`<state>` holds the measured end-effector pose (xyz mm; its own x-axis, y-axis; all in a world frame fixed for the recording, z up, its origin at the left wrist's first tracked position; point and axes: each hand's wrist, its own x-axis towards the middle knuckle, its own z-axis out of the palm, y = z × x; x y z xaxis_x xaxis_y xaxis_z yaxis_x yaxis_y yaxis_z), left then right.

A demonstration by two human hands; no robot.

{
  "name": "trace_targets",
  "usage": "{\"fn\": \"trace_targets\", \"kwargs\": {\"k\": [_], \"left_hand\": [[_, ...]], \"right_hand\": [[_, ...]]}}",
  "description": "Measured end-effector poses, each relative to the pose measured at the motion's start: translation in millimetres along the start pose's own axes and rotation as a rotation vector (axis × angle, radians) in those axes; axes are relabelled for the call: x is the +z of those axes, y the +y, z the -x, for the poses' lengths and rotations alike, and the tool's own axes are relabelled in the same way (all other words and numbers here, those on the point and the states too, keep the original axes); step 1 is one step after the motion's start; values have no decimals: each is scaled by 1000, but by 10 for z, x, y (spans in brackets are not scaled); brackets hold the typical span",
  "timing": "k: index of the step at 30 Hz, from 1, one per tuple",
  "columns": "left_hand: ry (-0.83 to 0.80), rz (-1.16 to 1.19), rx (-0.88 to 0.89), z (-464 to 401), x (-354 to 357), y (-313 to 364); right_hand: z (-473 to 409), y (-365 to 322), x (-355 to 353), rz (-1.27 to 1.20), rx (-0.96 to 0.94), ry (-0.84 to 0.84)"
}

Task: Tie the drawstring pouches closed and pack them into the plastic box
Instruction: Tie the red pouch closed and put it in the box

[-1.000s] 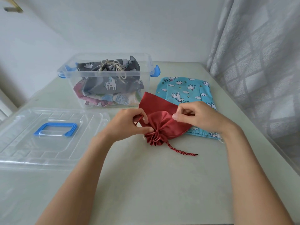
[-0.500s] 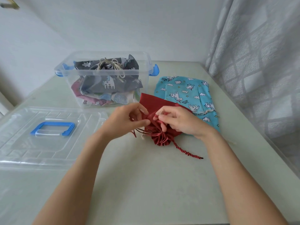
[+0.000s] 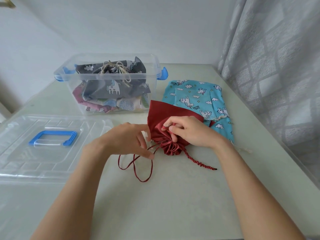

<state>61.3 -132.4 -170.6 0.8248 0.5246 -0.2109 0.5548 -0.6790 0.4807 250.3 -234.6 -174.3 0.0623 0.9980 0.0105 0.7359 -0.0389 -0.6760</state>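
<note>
Mid-tie on red pouch [image 3: 166, 134], just right of box [image 3: 110, 84]. Right hand [image 3: 192, 131] pinching gathered neck; left hand [image 3: 128, 141] spread, touching thin cord [image 3: 136, 163]. Next, probably: cross cords, knot.

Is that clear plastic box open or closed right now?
Open. The plastic box has no cover; its lid lies flat on the table beside it.

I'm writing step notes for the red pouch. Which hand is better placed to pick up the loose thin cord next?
Left, probably. The left hand has fingertips right at the thin cord, while the right hand grips the red pouch at its gathered neck.
</note>
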Motion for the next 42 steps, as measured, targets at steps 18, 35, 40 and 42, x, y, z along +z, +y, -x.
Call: {"fn": "trace_targets", "kwargs": {"k": [18,35,40,42], "left_hand": [[424,-245,199,-175,180,80],[20,673,147,-6,-37,42],[134,676,70,2,-64,56],[174,482,-20,-5,-66,51]], "right_hand": [[11,129,-99,292,-3,160],[-57,122,-16,658,-135,439],[-25,189,-87,707,-115,499],[-20,209,-90,672,-124,481]]}}
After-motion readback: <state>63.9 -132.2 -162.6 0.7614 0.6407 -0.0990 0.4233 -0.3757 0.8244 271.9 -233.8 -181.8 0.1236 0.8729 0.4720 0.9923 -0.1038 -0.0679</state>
